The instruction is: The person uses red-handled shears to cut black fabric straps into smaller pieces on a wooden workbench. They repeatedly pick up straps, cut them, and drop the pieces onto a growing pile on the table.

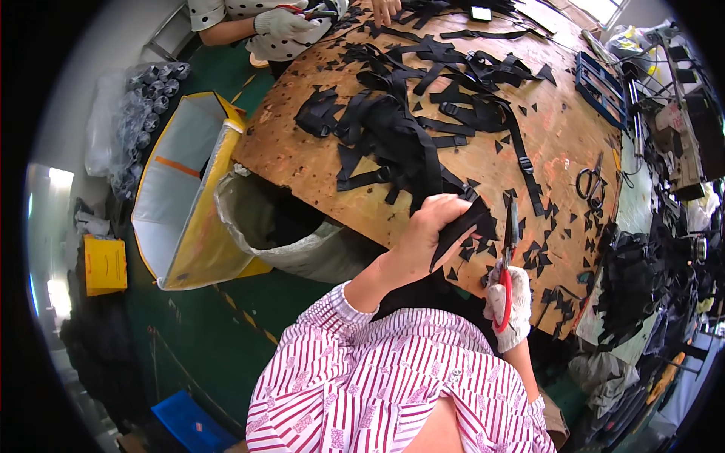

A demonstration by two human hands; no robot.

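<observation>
The black fabric piece (483, 220), over the near edge of the table (273, 140), is between the left hand's (423, 235) fingers; the gloved right hand (518, 303) grips red-handled scissors (507, 273); cut triangles (537, 254) seem done, the strap heap (394, 130) perhaps left

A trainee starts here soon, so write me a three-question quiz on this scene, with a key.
1. True or false: the left hand holds black fabric.
2. Which hand holds the red scissors?
A. left hand
B. right hand
3. Fill in: the black-handled scissors lie on the ____.

Key:
1. True.
2. B.
3. Table.
</observation>
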